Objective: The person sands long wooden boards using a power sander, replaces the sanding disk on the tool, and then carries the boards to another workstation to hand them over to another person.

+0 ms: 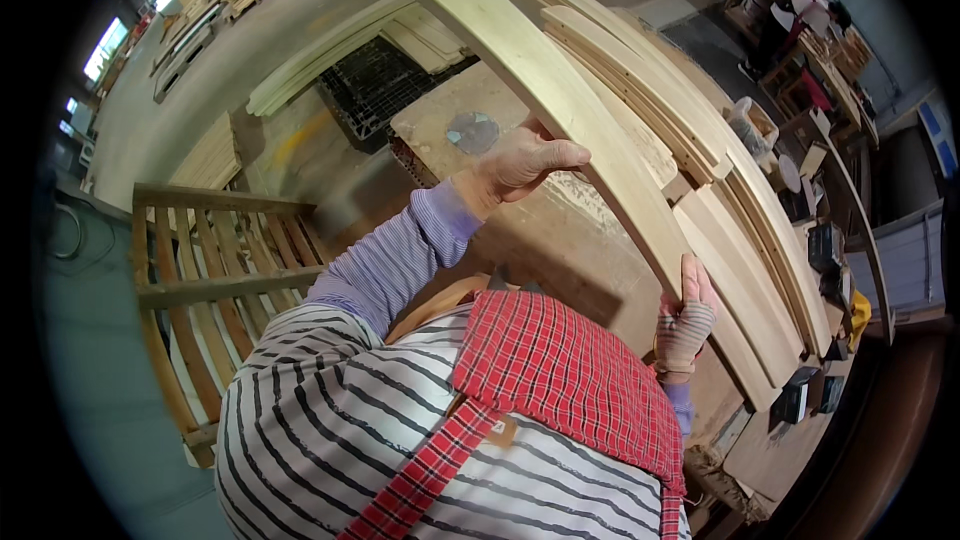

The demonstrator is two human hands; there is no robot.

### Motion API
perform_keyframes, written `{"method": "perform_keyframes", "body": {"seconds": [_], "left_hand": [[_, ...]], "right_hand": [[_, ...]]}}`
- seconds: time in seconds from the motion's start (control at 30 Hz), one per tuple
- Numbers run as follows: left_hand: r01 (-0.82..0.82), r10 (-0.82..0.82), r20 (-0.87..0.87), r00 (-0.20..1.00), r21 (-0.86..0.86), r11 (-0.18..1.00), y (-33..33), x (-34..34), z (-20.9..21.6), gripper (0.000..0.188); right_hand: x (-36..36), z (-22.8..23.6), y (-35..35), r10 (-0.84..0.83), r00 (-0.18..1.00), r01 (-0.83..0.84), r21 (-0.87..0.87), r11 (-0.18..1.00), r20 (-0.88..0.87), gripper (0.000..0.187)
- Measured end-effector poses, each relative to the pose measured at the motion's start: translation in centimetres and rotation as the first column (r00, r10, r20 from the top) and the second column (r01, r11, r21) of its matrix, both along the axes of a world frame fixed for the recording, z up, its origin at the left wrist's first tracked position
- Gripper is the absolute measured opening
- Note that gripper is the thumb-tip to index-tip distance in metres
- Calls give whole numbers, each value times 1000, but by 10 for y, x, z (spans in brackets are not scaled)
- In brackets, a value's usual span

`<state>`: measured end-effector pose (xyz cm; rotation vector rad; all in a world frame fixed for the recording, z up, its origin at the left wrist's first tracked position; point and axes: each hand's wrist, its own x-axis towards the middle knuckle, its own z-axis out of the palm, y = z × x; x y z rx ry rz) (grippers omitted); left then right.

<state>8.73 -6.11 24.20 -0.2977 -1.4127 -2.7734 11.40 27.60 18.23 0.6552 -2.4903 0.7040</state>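
Note:
A long pale wooden board (545, 90) with a rounded far end is held up at a slant over the workbench (430, 118). My left hand (522, 162) grips its left edge about midway, with the thumb on top and the fingers partly hidden beneath. Nearer to me, my right hand (686, 318) holds the board by its near end. Straight fingers and a striped covering over the palm show on that hand. To the right of the held board lie several more long wooden boards (735, 270), stacked side by side. A round grey disc (472, 132) rests on the bench's far left corner.
A slatted wooden pallet (230, 290) stands to my left. Beyond the bench, a black plastic pallet (385, 85) carries pale planks (425, 35). A plastic bag (752, 127) and small dark boxes (826, 246) sit along the right. Another person (795, 20) works at the far right.

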Motion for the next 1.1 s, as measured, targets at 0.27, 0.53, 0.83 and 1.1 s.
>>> {"method": "perform_keyframes", "body": {"seconds": [0.27,0.53,0.83,1.1], "left_hand": [[-126,126,181,975,-14,992,5,7,-17,58],[-227,175,493,852,46,973,29,-9,-70,37],[-246,186,715,674,-21,969,20,5,-123,43],[-262,242,741,627,-91,961,31,-7,-113,43]], "right_hand": [[1,-19,2,66,981,-52,-79,995,181,74],[-6,-25,25,49,987,-56,47,997,151,55],[-30,-27,91,43,886,169,-407,897,462,56],[-126,-69,249,-669,666,345,659,668,330,112]]}}
